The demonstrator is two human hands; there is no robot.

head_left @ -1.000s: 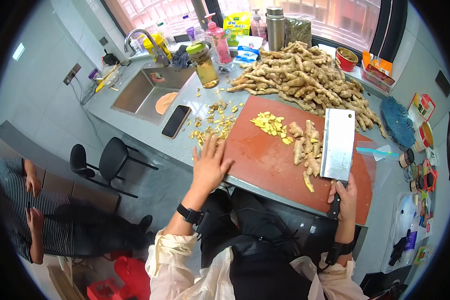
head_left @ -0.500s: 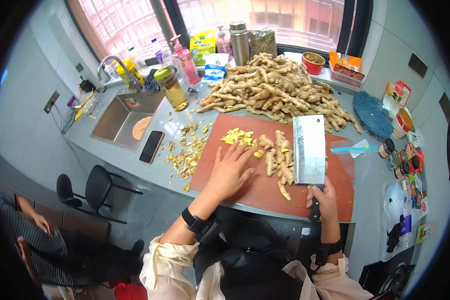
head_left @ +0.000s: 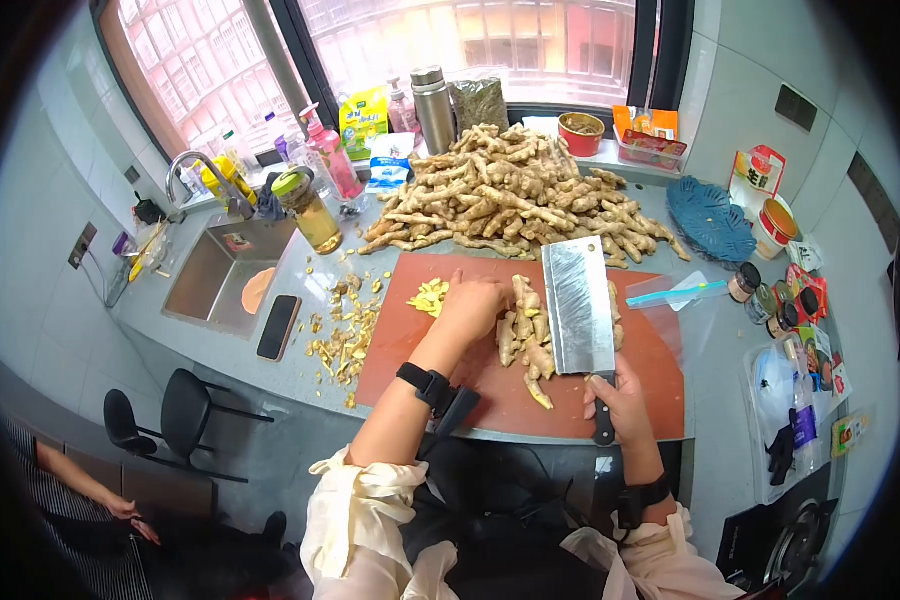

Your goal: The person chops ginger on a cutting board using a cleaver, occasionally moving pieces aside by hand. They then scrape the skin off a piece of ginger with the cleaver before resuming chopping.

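In my right hand [head_left: 620, 400] is the black handle of a cleaver [head_left: 578, 310]. Its broad blade stands over the red-brown cutting board [head_left: 420, 350], hiding part of the ginger pieces [head_left: 530, 335] on it. My left hand [head_left: 475, 305] reaches onto the board with curled fingers, right beside the yellow ginger slices [head_left: 430, 297]. It covers part of that little pile, and its fingertips are mostly hidden, so I cannot make out what they hold. Behind the board rises a big heap of unpeeled ginger [head_left: 520, 195].
Ginger peelings [head_left: 345, 335] and a phone [head_left: 279, 328] lie left of the board, near the sink [head_left: 195, 275]. A lidded jar of liquid [head_left: 310, 215] stands behind. On the right are a blue dish [head_left: 710, 220] and small jars [head_left: 745, 282]. Another person's hand [head_left: 125, 508] shows lower left.
My left hand has gone from spread fingers to curled ones and shifted toward the ginger pieces, covering some slices. The cleaver stays in my right hand. The whole view has shifted slightly.
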